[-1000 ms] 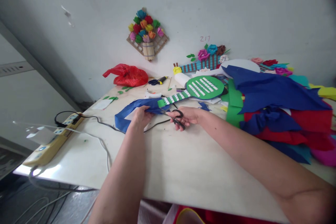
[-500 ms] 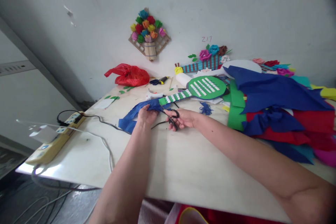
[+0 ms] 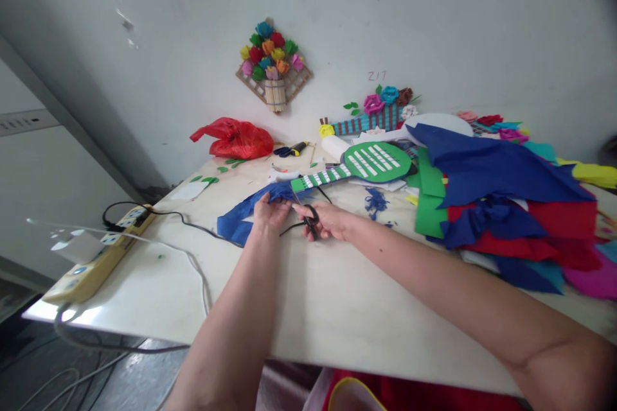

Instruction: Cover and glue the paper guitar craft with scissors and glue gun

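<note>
My left hand [image 3: 270, 212] is closed on a strip of blue crepe paper [image 3: 232, 218], which trails off to the left across the table. The strip's right end looks frayed into thin fringes. In my right hand [image 3: 325, 221] is a pair of black-handled scissors [image 3: 311, 221], my fingers through the loops and the blades pointing at the fringed end. Just beyond lies a green racket-shaped cutout [image 3: 378, 162] with white stripes, its handle end close to the blue paper. Small blue paper scraps [image 3: 375, 201] lie to the right of my hands.
A yellow power strip [image 3: 108, 250] with cables runs along the table's left side. At the back are a red plastic bag [image 3: 236, 139] and yellow-black pliers [image 3: 291, 149]. Stacked blue, red and green sheets [image 3: 501, 167] cover the right side. Paper flowers [image 3: 270, 51] hang on the wall.
My right hand and the scissors have shifted left, closer to my left hand. More blue scraps lie on the table, and the strip's end looks more fringed.
</note>
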`<state>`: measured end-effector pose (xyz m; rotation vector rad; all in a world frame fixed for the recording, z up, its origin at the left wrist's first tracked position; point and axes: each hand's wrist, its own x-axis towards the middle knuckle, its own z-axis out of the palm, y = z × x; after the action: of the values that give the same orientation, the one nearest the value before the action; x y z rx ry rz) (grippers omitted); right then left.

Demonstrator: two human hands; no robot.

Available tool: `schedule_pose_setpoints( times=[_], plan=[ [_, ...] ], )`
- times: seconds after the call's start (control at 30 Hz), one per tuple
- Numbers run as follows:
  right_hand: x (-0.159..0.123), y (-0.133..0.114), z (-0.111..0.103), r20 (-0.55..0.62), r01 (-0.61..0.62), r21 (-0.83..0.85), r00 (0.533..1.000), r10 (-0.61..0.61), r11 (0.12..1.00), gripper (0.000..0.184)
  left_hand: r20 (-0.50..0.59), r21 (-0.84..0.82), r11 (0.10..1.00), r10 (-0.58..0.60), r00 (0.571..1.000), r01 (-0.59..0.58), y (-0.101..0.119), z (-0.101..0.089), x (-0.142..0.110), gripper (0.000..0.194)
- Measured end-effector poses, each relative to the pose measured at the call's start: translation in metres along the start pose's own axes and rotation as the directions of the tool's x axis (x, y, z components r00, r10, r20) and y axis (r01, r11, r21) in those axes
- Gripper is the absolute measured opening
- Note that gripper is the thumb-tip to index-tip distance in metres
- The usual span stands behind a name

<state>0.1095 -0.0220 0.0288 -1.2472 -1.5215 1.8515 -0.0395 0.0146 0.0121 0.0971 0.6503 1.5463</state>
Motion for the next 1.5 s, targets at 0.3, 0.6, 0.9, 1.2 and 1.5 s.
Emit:
schedule_pose_setpoints(
  times=[0.3, 0.6, 0.9, 1.2, 1.5],
  plan=[
    [-0.001, 0.002, 0.012, -0.11, 0.045, -0.055, 0.993, -0.051, 0.997, 0.052, -0.004, 0.033, 0.999, 0.037, 0.999, -0.037, -0.003, -0.002, -0.001, 0.032],
    [-0.001, 0.002, 0.017, -0.188, 0.064, -0.091, 0.979, -0.08, 0.994, 0.046, 0.032, 0.035, 0.998, 0.043, 0.999, -0.045, -0.002, -0.003, -0.007, 0.032],
    [0.004, 0.007, 0.017, -0.239, 0.106, -0.147, 0.961, -0.139, 0.983, 0.044, 0.075, 0.042, 0.997, 0.056, 0.996, -0.059, -0.005, -0.002, 0.0, 0.013],
    [0.0, 0.006, 0.013, -0.21, 0.141, 0.002, 0.968, -0.137, 0.99, 0.041, -0.005, 0.054, 0.992, 0.112, 0.994, -0.112, -0.01, 0.0, 0.003, 0.016],
    [-0.004, 0.014, 0.017, -0.234, 0.178, 0.068, 0.959, -0.158, 0.982, 0.04, 0.048, 0.122, 0.988, 0.094, 0.994, -0.099, -0.01, 0.001, -0.004, 0.01]
  ],
)
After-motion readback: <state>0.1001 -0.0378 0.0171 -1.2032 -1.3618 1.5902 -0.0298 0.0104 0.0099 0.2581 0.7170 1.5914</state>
